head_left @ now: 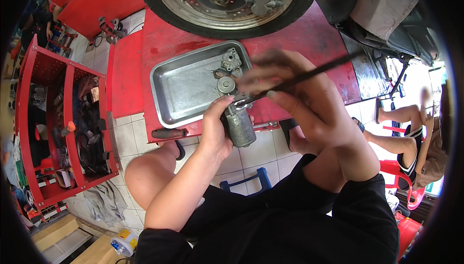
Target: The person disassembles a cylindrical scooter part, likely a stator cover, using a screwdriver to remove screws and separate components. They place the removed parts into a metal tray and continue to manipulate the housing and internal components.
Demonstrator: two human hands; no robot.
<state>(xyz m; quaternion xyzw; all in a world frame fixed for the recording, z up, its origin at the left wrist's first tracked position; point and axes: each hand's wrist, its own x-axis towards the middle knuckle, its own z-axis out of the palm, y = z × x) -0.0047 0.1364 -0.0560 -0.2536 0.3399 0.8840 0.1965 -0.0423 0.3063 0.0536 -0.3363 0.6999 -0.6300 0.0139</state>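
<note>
1. red bench top (311,46) is seen spread under a wheel (227,31), with white floor tiles (251,156) showing below its near edge.
2. on it a metal tray (181,95) is set, and metal pieces (232,60) are gathered at its right side.
3. and out at the near edge, a grey metal cylinder (240,131) is held up past the tray, over the gap between the knees!
4. if that grip were eased while the wrench (316,70) was pushed, the cylinder could be twisted loose and dropped onto the tiles.
5. were the wrench's ring end tilted or poorly seated, it could be slipped off, and knuckles could be knocked against the tray or the left thumb nipped, so close is it placed.
6. trouble at the edge too: a screwdriver (169,133) is left near the left forearm, and by a careless elbow it could be swept off.
7. now the hands: by the left hand (216,128) the cylinder is clasped, fingers curled narrowly round it, thumb laid on top beside the ring end.
8. by the right hand (309,102) the wrench shaft is met, thumb against it, fingers spread and blurred; how firmly it is gripped cannot be told.
</note>
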